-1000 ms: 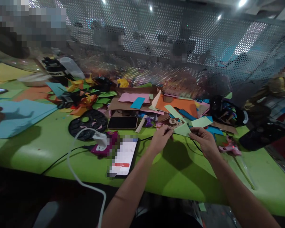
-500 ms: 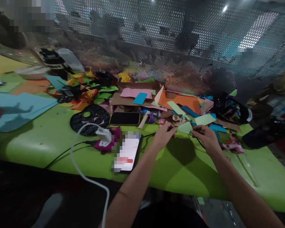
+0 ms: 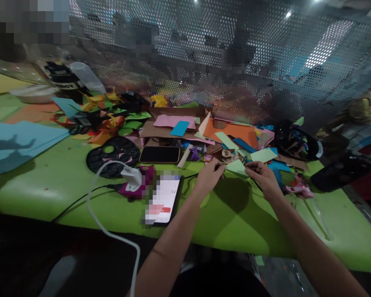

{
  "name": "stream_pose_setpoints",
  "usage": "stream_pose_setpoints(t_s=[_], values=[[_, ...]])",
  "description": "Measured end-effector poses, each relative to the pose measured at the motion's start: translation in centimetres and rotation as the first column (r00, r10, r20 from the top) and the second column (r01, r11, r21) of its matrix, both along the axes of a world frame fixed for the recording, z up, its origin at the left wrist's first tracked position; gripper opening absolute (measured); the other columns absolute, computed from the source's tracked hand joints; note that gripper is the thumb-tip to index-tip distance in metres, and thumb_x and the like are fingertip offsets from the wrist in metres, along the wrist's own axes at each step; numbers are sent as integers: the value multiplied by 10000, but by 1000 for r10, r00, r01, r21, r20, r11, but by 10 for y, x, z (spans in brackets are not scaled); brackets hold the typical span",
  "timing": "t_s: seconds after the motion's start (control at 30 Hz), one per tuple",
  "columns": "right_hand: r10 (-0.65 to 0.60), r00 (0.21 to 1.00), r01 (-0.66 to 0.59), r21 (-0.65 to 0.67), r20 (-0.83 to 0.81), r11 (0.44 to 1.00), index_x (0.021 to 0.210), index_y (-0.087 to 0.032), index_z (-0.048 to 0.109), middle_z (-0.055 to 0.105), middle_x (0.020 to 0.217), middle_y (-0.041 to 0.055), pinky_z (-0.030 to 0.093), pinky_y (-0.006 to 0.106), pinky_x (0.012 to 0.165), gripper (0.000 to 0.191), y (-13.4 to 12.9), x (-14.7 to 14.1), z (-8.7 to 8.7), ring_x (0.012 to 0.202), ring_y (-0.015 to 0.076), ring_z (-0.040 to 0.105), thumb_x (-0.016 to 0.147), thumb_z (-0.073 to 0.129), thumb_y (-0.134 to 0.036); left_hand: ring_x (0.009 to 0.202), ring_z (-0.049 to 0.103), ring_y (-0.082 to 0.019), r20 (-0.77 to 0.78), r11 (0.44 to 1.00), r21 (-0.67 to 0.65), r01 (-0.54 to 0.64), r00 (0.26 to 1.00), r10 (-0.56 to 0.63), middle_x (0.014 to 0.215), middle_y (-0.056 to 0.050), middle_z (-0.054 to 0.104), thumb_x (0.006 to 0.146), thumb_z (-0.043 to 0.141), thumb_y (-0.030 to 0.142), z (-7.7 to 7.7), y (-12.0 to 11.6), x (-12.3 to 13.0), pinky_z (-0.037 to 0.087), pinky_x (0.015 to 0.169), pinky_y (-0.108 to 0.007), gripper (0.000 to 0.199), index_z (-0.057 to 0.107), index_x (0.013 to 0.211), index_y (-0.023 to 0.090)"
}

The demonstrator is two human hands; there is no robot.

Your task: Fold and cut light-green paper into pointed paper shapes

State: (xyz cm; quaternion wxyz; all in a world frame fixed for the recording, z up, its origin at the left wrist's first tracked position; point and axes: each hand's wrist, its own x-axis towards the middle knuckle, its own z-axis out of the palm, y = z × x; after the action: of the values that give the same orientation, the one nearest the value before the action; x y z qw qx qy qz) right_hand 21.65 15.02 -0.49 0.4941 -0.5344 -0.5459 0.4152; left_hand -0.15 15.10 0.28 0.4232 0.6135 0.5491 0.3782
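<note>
Between my two hands a small pale green piece of paper (image 3: 236,167) is held just above the table. My left hand (image 3: 209,176) pinches its left edge with thumb and fingertips. On the opposite side, my right hand (image 3: 263,176) grips the right edge, fingers curled together. Close behind lie paper scraps, among them another pale green strip (image 3: 263,155) and a crumpled beige piece (image 3: 230,155). The hands cast a shadow on the green tabletop (image 3: 222,231).
Left of my arms are a lit phone (image 3: 166,200), a magenta power block (image 3: 146,181) with a white charger (image 3: 132,177), a dark phone (image 3: 160,154) and a black round palette (image 3: 123,144). Cardboard (image 3: 145,131) and a black bowl (image 3: 312,150) stand behind. A light blue sheet (image 3: 21,142) lies far left.
The view has shifted slightly, so things sit a little further left. The pale green paper has tilted a bit between my hands, which keep their pinch. The other person's hand at far left has moved mostly out of view.
</note>
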Motion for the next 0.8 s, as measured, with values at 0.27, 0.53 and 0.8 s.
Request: stream_pose_setpoints(t_s=[0.27, 0.53, 0.8], values=[[-17, 1000, 17, -57, -2, 998, 851, -178, 716, 697, 759, 33, 491, 319, 687, 476, -1, -2, 0, 719, 176, 610, 542, 873, -504, 618, 574, -188, -358, 992, 123, -16, 932, 60, 666, -21, 632, 955, 462, 336, 0, -4, 2, 319, 596, -278, 230, 547, 773, 224], [-31, 1000, 31, -38, -5, 999, 755, -202, 690, 664, 739, 4, 454, 283, 637, 381, -1, 2, 2, 677, 155, 556, 596, 846, -512, 982, 615, -252, -523, 972, 234, -26, 839, 149, 1048, -107, 682, 961, 465, 261, 8, -10, 1, 426, 771, -317, 169, 606, 1041, 213], [73, 995, -72, -17, 64, 997, 807, -214, 689, 642, 759, 2, 443, 291, 684, 300, -12, -4, 14, 723, 165, 557, 676, 806, -457, 933, 584, -232, -280, 935, 325, 138, 959, -44, 982, -69, 690, 931, 543, 251, 15, -16, 2, 410, 818, -333, 113, 641, 903, 201]])
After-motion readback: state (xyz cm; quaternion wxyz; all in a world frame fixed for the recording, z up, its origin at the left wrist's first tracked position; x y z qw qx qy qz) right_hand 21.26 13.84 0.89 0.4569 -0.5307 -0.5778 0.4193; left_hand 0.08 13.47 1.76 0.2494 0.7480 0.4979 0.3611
